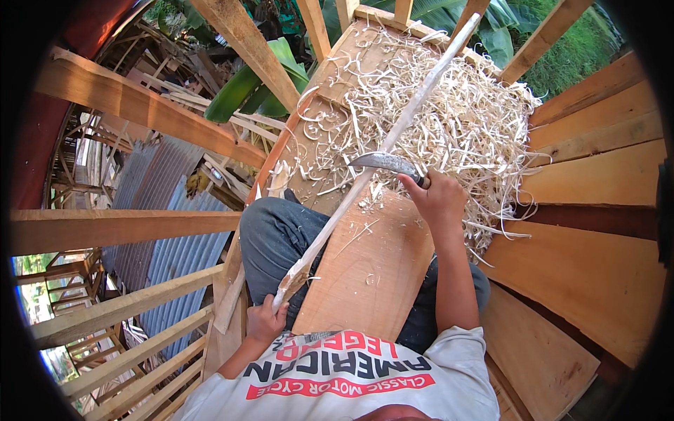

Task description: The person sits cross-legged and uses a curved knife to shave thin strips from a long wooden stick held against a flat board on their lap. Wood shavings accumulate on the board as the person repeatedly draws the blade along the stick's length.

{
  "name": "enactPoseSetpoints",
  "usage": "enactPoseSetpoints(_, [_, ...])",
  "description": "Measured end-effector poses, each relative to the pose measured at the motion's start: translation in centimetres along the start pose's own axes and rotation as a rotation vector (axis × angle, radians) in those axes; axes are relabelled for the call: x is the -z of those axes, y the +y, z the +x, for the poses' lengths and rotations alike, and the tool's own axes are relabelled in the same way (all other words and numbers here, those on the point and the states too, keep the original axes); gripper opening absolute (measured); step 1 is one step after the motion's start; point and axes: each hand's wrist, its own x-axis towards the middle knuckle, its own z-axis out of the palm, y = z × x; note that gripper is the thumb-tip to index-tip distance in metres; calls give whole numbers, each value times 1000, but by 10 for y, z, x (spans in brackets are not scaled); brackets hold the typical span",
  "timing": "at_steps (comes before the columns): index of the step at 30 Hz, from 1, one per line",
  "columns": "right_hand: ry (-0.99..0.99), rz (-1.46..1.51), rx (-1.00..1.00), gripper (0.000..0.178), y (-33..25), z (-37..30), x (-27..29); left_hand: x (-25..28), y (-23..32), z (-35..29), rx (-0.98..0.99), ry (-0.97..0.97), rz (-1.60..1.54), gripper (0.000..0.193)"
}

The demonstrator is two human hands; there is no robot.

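A long pale wooden pole (411, 116) runs slantwise from my lap up to the far right, over a heap of shavings. My left hand (267, 320) is closed round its near end, where a rough brown patch shows. In my right hand (441, 200) is the handle of a sickle (388, 163). Its curved blade points left and crosses the pole about midway along. A broad wooden board (379, 256) lies between my legs, under the near half of the pole.
Curly wood shavings (463, 126) cover much of the plank floor ahead. Wooden rails (126, 228) stand along the left, with corrugated metal sheets (186, 245) beyond and below them. Wide planks (583, 281) form the right side. Green leaves hang past the far railing.
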Motion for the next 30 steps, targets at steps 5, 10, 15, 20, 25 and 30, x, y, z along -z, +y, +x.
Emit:
enactPoseSetpoints(5, [-56,-46,-43,74,8,31,-4,1,-1,2,2,-3,5,32])
enactPoseSetpoints(10, [-21,-129,-45,75,8,78,1,2,2,1,57,-11,-18,33])
enactPoseSetpoints(15, [48,-156,-214,80,39,131,-1,6,7,2,74,-24,-18,33])
enactPoseSetpoints(20, [134,15,-499,93,125,158,38,-3,-14,-3,13,-34,-85,33])
enactPoseSetpoints(25, [92,613,-382,70,132,65,22,-4,-10,-10,8,-4,-70,31])
enactPoseSetpoints(30, [65,853,-430,59,80,-19,27,19,-5,-19,40,-78,-118,22])
